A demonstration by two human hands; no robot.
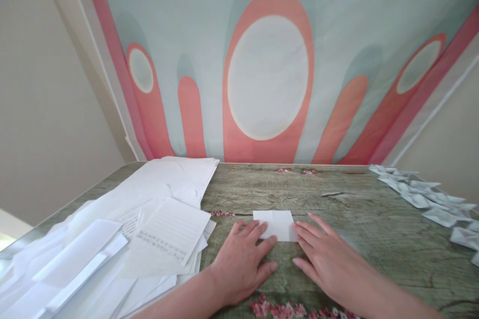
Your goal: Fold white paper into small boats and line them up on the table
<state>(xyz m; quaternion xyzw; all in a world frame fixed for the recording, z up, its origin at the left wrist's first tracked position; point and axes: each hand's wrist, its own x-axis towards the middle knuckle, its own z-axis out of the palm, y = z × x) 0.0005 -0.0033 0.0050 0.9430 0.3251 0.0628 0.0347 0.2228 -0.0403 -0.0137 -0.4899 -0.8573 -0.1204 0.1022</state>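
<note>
Grip: fingers loosely spread, clamped on nothing; left hand (249, 259) laid over the left edge of a small blank paper rectangle (281, 223), right hand (325, 259) touching its right edge, presumably to steady it flat.

Items, largest to smallest:

Printed backdrop (337, 20), coral arches, behind the table.

Wood-grain tabletop (239, 189).

Heap of white paper (175, 174), left, overlapping loosely; likely put there for the left hand's reach. On it, one ruled sheet with writing (168, 234).

Row of folded paper pieces (415, 199), right edge, running away from the person; seemingly set aside, leaving the middle free for handwork.

Paper rectangle: lies flat between both hands; long axis left to right, roughly parallel to the table's far edge. Plain ends, no evident front.
</note>
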